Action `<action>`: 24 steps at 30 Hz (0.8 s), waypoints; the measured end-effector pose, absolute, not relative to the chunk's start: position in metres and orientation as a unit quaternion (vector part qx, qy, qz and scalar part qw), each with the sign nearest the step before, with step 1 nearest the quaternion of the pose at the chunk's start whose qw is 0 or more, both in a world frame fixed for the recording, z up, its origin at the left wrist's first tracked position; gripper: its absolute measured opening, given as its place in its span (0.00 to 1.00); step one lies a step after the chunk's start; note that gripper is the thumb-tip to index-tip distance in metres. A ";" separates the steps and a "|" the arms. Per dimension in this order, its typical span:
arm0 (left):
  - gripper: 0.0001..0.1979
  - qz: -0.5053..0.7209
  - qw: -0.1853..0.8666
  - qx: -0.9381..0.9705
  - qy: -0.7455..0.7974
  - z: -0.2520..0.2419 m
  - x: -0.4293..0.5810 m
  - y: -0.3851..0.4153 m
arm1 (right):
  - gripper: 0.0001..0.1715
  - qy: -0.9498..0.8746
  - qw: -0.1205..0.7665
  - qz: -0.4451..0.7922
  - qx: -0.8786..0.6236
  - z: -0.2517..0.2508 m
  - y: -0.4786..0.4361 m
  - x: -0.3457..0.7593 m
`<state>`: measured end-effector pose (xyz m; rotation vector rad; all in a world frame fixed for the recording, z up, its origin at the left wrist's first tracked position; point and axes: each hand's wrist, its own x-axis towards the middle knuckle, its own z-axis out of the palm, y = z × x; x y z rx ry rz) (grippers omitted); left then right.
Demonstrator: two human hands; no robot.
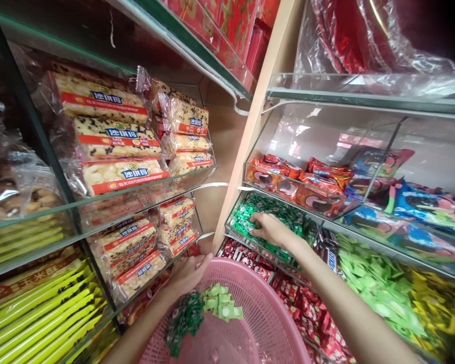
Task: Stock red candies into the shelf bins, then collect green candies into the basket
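Note:
A pink plastic basket [284, 323] with perforated walls is below me. My left hand [191, 274] grips its far-left rim, the fingers partly hidden. Inside lie a heap of dark green wrapped candies [184, 317] and several light green packets [222, 302]. My right hand [267, 227] reaches into a clear shelf bin of shiny green wrapped candies [246, 215]. Its fingers curve down over them, with a gap between thumb and index finger; no candy shows in the hand.
Packaged sachima bars [123, 141] fill glass shelves on the left, above yellow packets [56, 313]. A wooden post [246, 146] divides the shelving. On the right are red snack packs [318, 177], blue packs [424, 202], light green packets [375, 288] and red packets [311, 308].

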<state>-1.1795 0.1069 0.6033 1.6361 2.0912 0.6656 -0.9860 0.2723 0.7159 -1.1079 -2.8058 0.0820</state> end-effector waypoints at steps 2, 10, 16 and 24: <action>0.29 0.236 0.200 0.584 0.750 0.605 -1.178 0.107 | 0.13 -0.931 0.056 0.012 -0.361 0.715 0.272 -0.987; 0.30 0.248 0.198 0.577 0.752 0.605 -1.179 0.108 | 0.11 -0.925 0.088 -0.015 -0.370 0.722 0.270 -0.993; 0.32 0.252 0.192 0.574 0.755 0.607 -1.181 0.111 | 0.11 -0.930 0.070 -0.020 -0.360 0.714 0.279 -1.005; 0.36 0.243 0.210 0.553 0.769 0.608 -1.180 0.109 | 0.10 -0.939 0.172 -0.003 -0.298 0.730 0.245 -0.992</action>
